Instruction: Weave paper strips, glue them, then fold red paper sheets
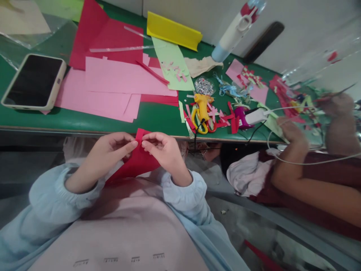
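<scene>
Red paper (141,162) is held between my two hands, just below the front edge of the green table (158,119). My left hand (117,150) pinches its upper part from the left, thumb against the paper. From the right, my right hand (162,148) grips the same upper part with thumb and fingers. A narrow folded flap shows at the top of the paper, between the fingertips. The lower part hangs toward my lap, partly behind my right hand. Pink sheets (113,79) lie on the table beyond my hands.
A phone (32,81) lies at the left. Right of centre are a yellow glue gun (202,105), scissors (196,120) and paper scraps. A bottle (231,35) stands behind. A co-worker's hands (293,130) are at the right, near a white cable (310,163).
</scene>
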`<state>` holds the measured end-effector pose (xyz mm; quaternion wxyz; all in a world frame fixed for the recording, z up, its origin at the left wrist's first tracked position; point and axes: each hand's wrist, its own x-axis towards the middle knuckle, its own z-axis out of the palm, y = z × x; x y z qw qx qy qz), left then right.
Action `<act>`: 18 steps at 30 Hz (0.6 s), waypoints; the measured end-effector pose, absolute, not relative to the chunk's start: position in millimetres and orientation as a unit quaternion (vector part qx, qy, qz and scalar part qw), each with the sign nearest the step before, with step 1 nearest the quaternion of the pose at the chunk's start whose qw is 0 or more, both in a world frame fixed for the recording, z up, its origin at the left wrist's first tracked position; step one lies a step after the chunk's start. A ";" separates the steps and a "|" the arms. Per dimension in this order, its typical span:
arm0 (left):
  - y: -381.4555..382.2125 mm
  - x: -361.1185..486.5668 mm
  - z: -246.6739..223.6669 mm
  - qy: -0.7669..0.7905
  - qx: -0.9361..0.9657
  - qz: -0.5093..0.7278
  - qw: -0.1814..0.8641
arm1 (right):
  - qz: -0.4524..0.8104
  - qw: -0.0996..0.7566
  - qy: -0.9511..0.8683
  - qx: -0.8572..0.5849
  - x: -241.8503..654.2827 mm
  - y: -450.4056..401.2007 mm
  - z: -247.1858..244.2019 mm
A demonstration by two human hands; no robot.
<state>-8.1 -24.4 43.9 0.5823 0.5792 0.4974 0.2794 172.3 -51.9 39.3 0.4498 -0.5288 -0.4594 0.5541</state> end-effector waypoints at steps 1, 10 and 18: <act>-24.5 -8.6 44.2 0.497 0.578 0.272 0.587 | 0.555 0.451 -0.456 -0.530 172.1 -51.3 39.6; -21.9 -7.7 52.1 0.478 0.690 0.280 0.466 | 0.573 0.440 -0.475 -0.503 177.9 -48.9 45.3; -2.3 -13.7 71.2 0.338 0.834 0.255 0.354 | 0.611 0.405 -0.517 -0.442 185.5 -48.2 66.2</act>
